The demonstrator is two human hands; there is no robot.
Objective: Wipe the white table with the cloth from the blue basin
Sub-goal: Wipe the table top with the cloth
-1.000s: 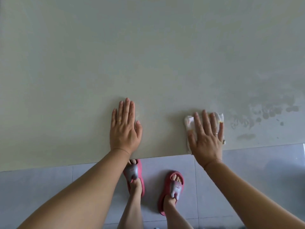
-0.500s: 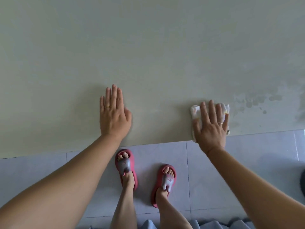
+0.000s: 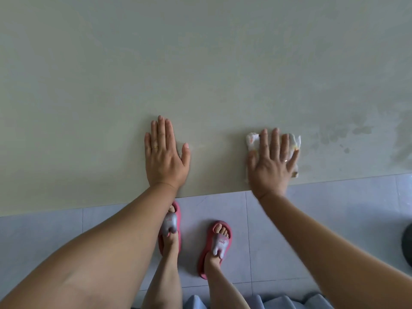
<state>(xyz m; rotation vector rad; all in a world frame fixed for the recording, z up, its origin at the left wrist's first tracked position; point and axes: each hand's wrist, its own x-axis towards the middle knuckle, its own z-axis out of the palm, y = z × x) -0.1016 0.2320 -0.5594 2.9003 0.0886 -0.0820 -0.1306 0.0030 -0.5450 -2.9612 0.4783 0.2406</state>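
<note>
The white table [image 3: 200, 63] fills the upper part of the view, its front edge running across below my hands. My right hand [image 3: 272, 161] presses flat with straight fingers on a folded white cloth [image 3: 253, 140] near the front edge. The cloth shows past my fingertips and on both sides of the hand. Flat on the bare tabletop to the left rests my left hand [image 3: 165, 157], fingers straight, holding nothing. The blue basin is out of view.
Damp patches [image 3: 347, 132] darken the table right of the cloth. Below the table edge is grey tiled floor [image 3: 334, 208] with my feet in red slippers [image 3: 215, 248]. A dark round object [image 3: 407, 244] sits at the right edge.
My right hand has slid the cloth along the front edge, leaving the damp patches further to its right. My left hand stays flat on the table.
</note>
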